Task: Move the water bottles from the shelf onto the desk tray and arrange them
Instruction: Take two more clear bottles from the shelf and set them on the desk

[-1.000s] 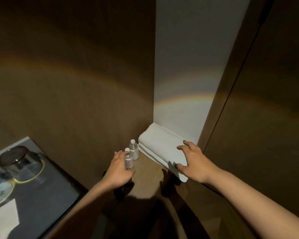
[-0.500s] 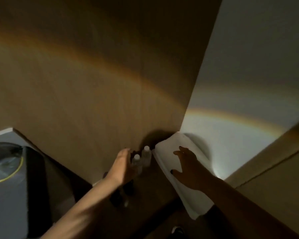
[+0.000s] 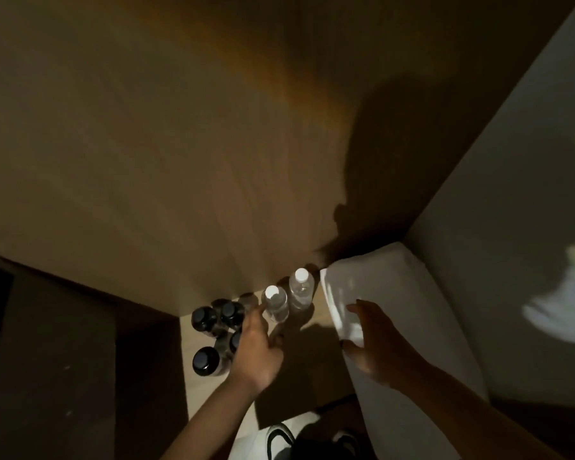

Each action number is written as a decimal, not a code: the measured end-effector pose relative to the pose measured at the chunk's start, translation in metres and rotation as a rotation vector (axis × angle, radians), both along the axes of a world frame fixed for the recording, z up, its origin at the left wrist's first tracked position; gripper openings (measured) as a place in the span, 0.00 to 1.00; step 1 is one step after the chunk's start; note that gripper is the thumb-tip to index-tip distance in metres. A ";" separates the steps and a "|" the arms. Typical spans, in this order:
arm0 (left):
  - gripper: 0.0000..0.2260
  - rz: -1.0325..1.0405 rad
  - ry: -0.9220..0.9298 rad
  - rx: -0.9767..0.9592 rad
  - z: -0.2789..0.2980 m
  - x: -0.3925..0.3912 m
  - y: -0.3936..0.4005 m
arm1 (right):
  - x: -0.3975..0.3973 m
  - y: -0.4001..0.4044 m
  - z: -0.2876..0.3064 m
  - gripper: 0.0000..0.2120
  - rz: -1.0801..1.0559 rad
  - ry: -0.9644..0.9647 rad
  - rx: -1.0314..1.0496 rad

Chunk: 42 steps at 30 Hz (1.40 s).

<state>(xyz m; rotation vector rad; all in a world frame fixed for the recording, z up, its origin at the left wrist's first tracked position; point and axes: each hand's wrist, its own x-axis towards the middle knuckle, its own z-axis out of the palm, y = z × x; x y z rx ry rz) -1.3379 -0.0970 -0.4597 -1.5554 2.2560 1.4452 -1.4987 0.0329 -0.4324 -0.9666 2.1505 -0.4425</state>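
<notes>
Two clear water bottles with white caps stand upright on a light wooden shelf [image 3: 316, 366], close to the brown back wall. My left hand [image 3: 258, 351] has its fingers closed around the lower part of the nearer bottle [image 3: 275, 303]. The farther bottle [image 3: 300, 289] stands just behind it, untouched. My right hand [image 3: 377, 343] hovers with spread fingers over the folded white towel [image 3: 409, 313] to the right of the bottles. The desk tray is out of view.
Several dark-capped bottles [image 3: 213, 336] stand in a cluster on the shelf, left of my left hand. A brown wood panel rises behind, a white wall to the right. A dark surface [image 3: 47, 360] lies at lower left. A shoe [image 3: 279, 439] shows below.
The view has swung nearer and more overhead, bringing the dark-capped bottles into sight. My left hand has stayed on the nearer bottle, and my right hand has lifted off the towel.
</notes>
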 end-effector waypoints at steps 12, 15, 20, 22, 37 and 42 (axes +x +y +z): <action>0.29 -0.084 0.116 -0.311 -0.123 -0.049 -0.042 | 0.017 -0.029 -0.174 0.18 -0.302 -0.280 -0.136; 0.25 -0.078 0.134 -0.326 -0.144 -0.048 -0.048 | 0.035 -0.019 -0.210 0.26 -0.371 -0.412 -0.068; 0.16 -0.074 0.123 -0.350 -0.155 -0.034 -0.058 | 0.049 -0.024 -0.228 0.29 -0.418 -0.541 -0.049; 0.16 -0.025 0.131 -0.328 -0.152 -0.026 -0.058 | 0.046 -0.034 -0.225 0.27 -0.418 -0.522 -0.088; 0.19 0.105 0.446 -0.227 -0.126 -0.020 -0.048 | 0.028 -0.079 -0.209 0.34 0.007 -0.396 -0.305; 0.15 0.172 0.463 -0.093 -0.134 -0.031 -0.051 | 0.028 -0.064 -0.205 0.26 -0.172 -0.520 -0.258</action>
